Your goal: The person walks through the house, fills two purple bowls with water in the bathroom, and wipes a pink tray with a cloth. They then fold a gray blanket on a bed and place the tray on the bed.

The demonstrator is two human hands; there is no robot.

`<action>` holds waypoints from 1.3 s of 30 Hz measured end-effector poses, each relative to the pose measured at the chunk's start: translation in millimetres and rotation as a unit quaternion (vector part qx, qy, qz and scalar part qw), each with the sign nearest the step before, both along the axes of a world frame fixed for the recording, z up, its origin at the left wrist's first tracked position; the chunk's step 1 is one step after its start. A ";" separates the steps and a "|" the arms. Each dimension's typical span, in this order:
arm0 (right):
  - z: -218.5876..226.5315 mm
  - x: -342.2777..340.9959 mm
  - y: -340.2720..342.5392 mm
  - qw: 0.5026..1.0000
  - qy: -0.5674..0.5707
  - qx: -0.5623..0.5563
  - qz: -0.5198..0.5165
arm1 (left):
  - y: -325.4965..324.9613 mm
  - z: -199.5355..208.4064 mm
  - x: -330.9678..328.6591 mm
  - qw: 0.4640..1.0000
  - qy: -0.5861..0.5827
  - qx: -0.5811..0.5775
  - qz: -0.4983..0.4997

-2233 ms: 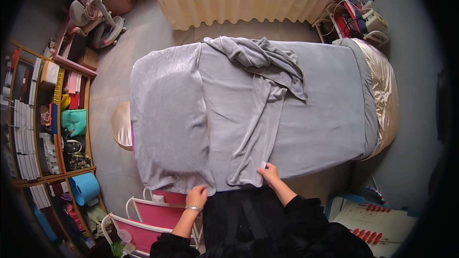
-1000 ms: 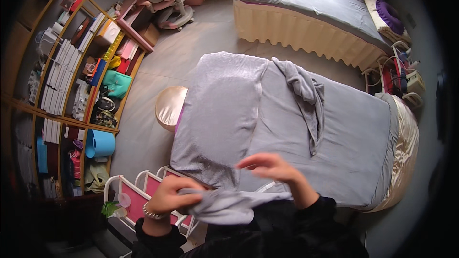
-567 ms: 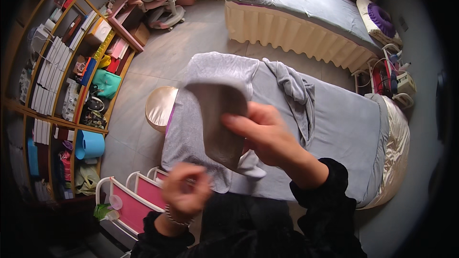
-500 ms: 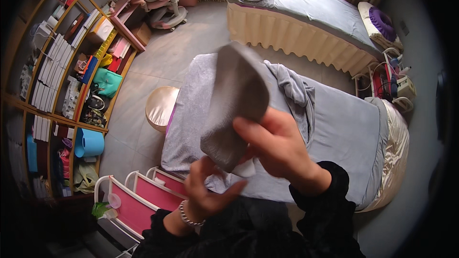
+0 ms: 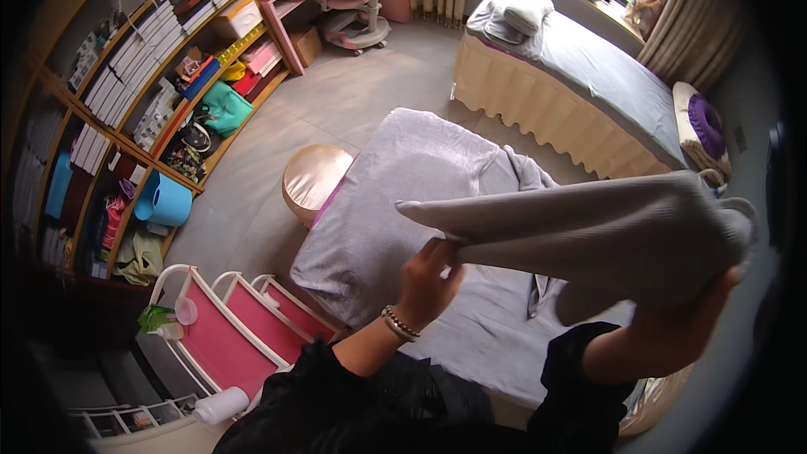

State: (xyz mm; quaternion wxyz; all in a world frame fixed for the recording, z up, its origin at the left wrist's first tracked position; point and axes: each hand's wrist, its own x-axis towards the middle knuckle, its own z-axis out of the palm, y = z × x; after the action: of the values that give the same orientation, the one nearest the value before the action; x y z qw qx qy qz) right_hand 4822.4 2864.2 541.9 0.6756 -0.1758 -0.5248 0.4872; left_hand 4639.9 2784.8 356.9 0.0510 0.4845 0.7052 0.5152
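A grey towel (image 5: 580,223) is stretched out sideways in the air over the near bed, its lower part sagging in a fold. At its left end, my left hand (image 5: 429,284) pinches the edge between thumb and fingers, and a loose corner sticks out past the fingertips. My right hand (image 5: 668,336) grips the towel's right end, its fingers partly hidden by the fabric. Underneath lies the massage bed (image 5: 496,340) in grey sheeting, with a fuzzy grey cover (image 5: 412,168) over its far-left end.
A pink-shelved trolley (image 5: 223,319) stands at lower left with a white bottle (image 5: 220,405) near it. A round gold stool (image 5: 315,176) sits beside the bed. Beyond are a second skirted bed (image 5: 538,92), a wheeled chair (image 5: 357,8) and a full bookshelf (image 5: 139,50).
The towel, bunched and folded in my right hand before, is now opened out between both hands. My right hand has moved right, my left has taken the other end, and the view has turned.
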 end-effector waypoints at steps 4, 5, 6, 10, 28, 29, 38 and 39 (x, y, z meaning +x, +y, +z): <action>15.1 23.1 41.1 0.873 -0.298 0.217 -0.321 | -72.4 -75.2 -31.8 0.988 0.030 -0.153 -0.004; 18.5 30.3 53.7 0.849 -0.331 0.243 -0.333 | -94.7 -81.6 -40.6 0.983 -0.014 -0.183 -0.029; 19.8 39.3 67.5 0.874 -0.321 0.226 -0.284 | -116.1 -86.9 -46.9 0.975 -0.138 -0.164 -0.055; -5.2 -14.6 159.6 0.942 -0.029 -0.022 0.333 | -177.4 -51.0 -77.7 0.863 -0.472 -0.174 -0.045; -298.4 -314.8 293.2 0.822 -0.310 -0.409 0.248 | -213.5 -106.4 -125.2 0.950 0.124 -0.237 0.160; -317.3 -314.9 296.3 0.819 -0.321 -0.411 0.238 | -207.7 -124.2 -112.9 0.951 0.113 -0.248 0.143; -494.8 -273.8 306.3 0.799 -0.526 -0.291 -0.011 | -176.2 -231.3 -64.6 0.950 0.038 -0.309 -0.024; -499.7 -274.0 308.9 0.822 -0.499 -0.274 -0.002 | -178.2 -226.9 -63.9 0.947 0.033 -0.318 -0.030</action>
State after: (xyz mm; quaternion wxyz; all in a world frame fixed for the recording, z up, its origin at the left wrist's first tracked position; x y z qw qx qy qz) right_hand 4548.4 3173.0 42.2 0.2460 -0.5743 -0.6346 0.4550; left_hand 4576.1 2606.6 130.0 0.1942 0.4811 0.8187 0.2462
